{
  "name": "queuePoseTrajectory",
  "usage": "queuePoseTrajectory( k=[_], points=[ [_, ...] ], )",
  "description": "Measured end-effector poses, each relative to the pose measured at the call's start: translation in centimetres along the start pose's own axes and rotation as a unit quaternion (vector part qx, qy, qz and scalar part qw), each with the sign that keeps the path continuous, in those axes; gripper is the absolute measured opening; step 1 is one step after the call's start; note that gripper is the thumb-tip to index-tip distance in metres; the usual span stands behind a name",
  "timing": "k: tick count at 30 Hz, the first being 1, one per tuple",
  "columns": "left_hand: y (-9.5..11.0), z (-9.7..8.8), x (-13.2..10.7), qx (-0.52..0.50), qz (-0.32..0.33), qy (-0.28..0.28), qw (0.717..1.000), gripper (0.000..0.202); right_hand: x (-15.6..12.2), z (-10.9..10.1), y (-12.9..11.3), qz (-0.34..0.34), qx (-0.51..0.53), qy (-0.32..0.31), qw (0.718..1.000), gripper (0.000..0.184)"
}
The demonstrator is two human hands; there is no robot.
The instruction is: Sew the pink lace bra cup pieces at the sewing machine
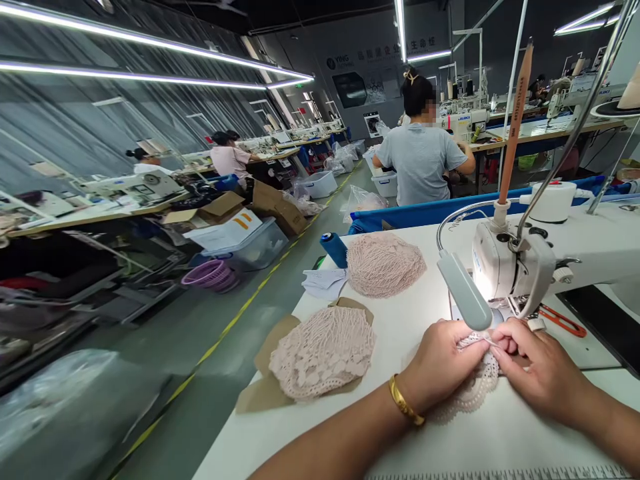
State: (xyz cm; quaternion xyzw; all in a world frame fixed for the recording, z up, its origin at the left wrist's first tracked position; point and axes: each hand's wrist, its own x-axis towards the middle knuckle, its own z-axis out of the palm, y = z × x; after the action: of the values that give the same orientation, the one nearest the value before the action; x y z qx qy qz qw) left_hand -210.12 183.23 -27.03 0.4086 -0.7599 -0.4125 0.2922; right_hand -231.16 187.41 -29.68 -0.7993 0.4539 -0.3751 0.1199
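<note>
Both hands are together in front of the sewing machine (515, 260), under its grey lamp (465, 293). My left hand (445, 360), with a gold bangle at the wrist, pinches a piece of pale pink lace (473, 397). Opposite it, my right hand (535, 363) has thumb and fingers closed on the same lace, fingertips nearly meeting the left ones. The scalloped lace edge hangs down onto the white table between the hands. The lamp and the fingers hide the needle area and part of the lace.
Left of the hands lie a lace stack (325, 353) on brown card and another lace stack (385, 263) beside a blue thread cone (334, 250). An orange cutter (563, 320) and a black phone-like slab (605, 327) lie right. A co-worker (425, 160) sits ahead; a ruler edges the front.
</note>
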Motion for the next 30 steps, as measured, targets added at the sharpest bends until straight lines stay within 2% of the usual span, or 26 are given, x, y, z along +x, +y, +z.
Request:
queuePoseTrajectory(
  k=[4,14,21,27,30],
  points=[
    [-0.26,0.36,-0.13,0.007,0.035,-0.001,0.999,0.019,-0.03,-0.08,-0.15,0.020,0.012,0.002,1.000,0.005],
    [0.06,0.46,-0.48,0.056,0.063,0.010,0.996,0.019,0.30,-0.47,-0.75,-0.017,0.011,0.015,1.000,0.012],
    [0.21,0.37,-0.70,0.084,0.077,0.003,0.993,0.019,0.26,-0.43,-0.80,0.002,0.035,-0.002,0.999,0.014],
    [0.39,0.24,-0.77,0.121,0.116,0.013,0.986,0.024,0.10,-0.44,-0.70,0.052,0.070,-0.013,0.996,0.011],
    [0.35,0.21,-0.71,0.121,0.138,0.009,0.983,0.024,0.03,-0.40,-0.63,0.039,0.064,-0.005,0.997,0.009]
  ],
)
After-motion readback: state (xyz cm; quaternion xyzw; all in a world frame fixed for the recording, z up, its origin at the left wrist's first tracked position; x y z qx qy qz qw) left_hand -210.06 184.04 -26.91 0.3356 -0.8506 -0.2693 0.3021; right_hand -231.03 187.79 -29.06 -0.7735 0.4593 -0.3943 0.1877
